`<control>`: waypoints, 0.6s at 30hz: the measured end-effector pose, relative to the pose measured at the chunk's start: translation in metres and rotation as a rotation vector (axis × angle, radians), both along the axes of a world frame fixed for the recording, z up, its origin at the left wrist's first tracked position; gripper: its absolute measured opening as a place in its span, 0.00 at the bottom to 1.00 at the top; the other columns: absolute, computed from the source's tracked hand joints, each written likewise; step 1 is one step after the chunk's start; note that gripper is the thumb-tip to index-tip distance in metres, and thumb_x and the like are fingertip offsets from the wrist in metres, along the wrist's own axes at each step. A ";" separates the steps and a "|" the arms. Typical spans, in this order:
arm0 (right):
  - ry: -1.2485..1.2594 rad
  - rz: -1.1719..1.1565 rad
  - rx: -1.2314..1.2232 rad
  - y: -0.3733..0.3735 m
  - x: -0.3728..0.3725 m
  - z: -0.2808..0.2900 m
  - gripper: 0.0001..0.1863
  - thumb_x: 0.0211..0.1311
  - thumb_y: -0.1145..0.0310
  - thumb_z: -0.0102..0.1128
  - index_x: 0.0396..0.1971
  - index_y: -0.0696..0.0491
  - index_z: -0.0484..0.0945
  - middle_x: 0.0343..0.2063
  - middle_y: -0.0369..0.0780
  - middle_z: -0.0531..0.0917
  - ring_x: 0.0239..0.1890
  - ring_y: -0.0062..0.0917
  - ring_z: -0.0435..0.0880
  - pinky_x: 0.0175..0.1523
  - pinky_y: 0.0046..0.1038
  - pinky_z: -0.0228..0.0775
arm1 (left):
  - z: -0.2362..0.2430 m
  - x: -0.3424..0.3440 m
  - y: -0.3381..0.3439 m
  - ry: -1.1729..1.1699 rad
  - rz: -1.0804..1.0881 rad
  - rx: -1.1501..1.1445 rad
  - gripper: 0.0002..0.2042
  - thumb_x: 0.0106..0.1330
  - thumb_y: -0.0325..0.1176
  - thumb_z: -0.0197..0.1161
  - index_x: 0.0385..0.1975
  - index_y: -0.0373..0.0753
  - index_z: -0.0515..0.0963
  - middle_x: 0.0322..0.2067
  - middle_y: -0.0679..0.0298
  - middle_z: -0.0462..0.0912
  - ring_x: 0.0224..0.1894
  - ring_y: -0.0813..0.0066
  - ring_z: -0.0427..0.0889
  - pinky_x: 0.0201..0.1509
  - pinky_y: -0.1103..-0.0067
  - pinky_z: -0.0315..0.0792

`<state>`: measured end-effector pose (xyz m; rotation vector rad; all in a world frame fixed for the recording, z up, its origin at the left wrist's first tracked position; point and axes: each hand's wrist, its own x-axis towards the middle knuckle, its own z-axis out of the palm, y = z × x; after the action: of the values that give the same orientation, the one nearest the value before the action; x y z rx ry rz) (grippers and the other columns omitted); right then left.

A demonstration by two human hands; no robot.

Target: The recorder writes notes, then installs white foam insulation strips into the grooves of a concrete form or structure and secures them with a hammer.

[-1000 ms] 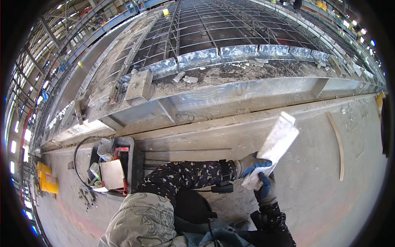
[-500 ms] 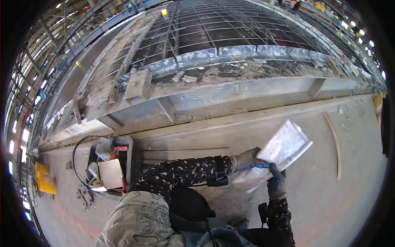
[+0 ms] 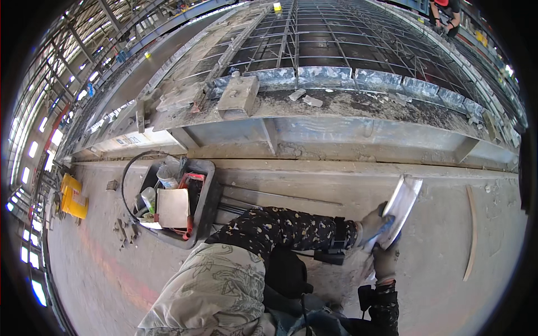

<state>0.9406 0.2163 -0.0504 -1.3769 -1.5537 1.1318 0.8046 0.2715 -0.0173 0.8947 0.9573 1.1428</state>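
My left hand [image 3: 371,225], in a grey glove with blue on it, is closed on a flat, shiny whitish packet [image 3: 401,208] that looks like sheets in clear plastic. My right hand [image 3: 386,262], gloved the same way, grips the packet's lower edge beside it. The packet is tilted, its top end pointing away from me, and looks narrow from here. Part of its lower end shows behind my hands, above the concrete floor [image 3: 431,291]. The fingertips are partly hidden behind the packet.
At left a black tub [image 3: 208,193] holds bottles, a board and red-handled tools, with thin rods [image 3: 280,194] beside it. A yellow bucket [image 3: 74,203] stands farther left, a wooden strip [image 3: 471,235] lies right. Ahead runs a steel form [image 3: 319,133] with rebar mesh [image 3: 336,42]; a person [image 3: 445,15] crouches beyond.
My view has swung left, so the surroundings sit farther right. The packet, broad and face-up before, is now narrower and more upright. Both hands keep hold of it.
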 end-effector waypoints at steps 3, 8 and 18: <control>-0.684 0.043 -0.233 -0.001 -0.012 0.030 0.28 0.56 0.74 0.54 0.58 0.59 0.61 0.47 0.52 0.76 0.47 0.38 0.78 0.50 0.34 0.71 | 0.013 0.012 -0.010 -0.064 -0.109 -0.161 0.31 0.62 0.32 0.62 0.63 0.35 0.55 0.48 0.58 0.71 0.48 0.75 0.70 0.51 0.79 0.67; -0.435 0.166 0.329 -0.014 -0.025 0.041 0.36 0.56 0.74 0.55 0.65 0.57 0.52 0.54 0.54 0.71 0.53 0.40 0.75 0.53 0.34 0.69 | -0.009 -0.009 0.008 -0.161 0.034 -0.207 0.17 0.61 0.32 0.62 0.48 0.33 0.69 0.33 0.61 0.78 0.32 0.75 0.78 0.34 0.80 0.75; 0.683 0.175 -0.634 -0.014 -0.016 0.081 0.26 0.60 0.69 0.52 0.58 0.58 0.61 0.43 0.48 0.78 0.37 0.38 0.82 0.44 0.40 0.78 | 0.044 -0.025 0.022 -0.641 -0.182 -0.235 0.20 0.59 0.38 0.64 0.47 0.33 0.70 0.35 0.53 0.79 0.37 0.59 0.81 0.39 0.67 0.77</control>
<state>0.9249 0.2020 0.0307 -1.0387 -0.8523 2.0583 0.7799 0.2936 0.0267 0.3705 0.4556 1.0376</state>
